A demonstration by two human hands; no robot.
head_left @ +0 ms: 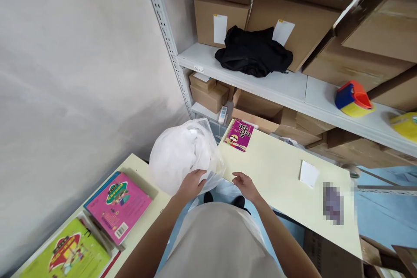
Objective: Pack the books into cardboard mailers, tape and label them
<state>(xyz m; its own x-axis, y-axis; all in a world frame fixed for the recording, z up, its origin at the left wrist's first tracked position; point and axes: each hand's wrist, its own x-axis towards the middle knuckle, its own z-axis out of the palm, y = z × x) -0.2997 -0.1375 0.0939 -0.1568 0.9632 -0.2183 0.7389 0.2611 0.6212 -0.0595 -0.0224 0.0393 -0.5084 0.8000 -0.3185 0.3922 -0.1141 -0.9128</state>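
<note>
My left hand [193, 183] is at the near side of a large, rounded, see-through plastic bag [177, 152] with white stuff in it. Its fingers reach to the right with the thumb apart; whether they touch the bag I cannot tell. My right hand [246, 186] hovers by the near edge of the pale yellow table [270, 169], fingers loosely bent and nothing visible in them. Beyond it, a purple book [239, 135] with Chinese lettering lies at the table's far left corner. A white card or pad [309, 173] rests farther right.
Pink books [119, 208] and green books [67, 252] are stacked on a left-hand table. Behind stands a metal shelf [241, 79] with cartons, a black cloth [254, 52] and a tape dispenser [353, 99]. An open carton [256, 110] sits below; a blurred patch [332, 203] covers something at right.
</note>
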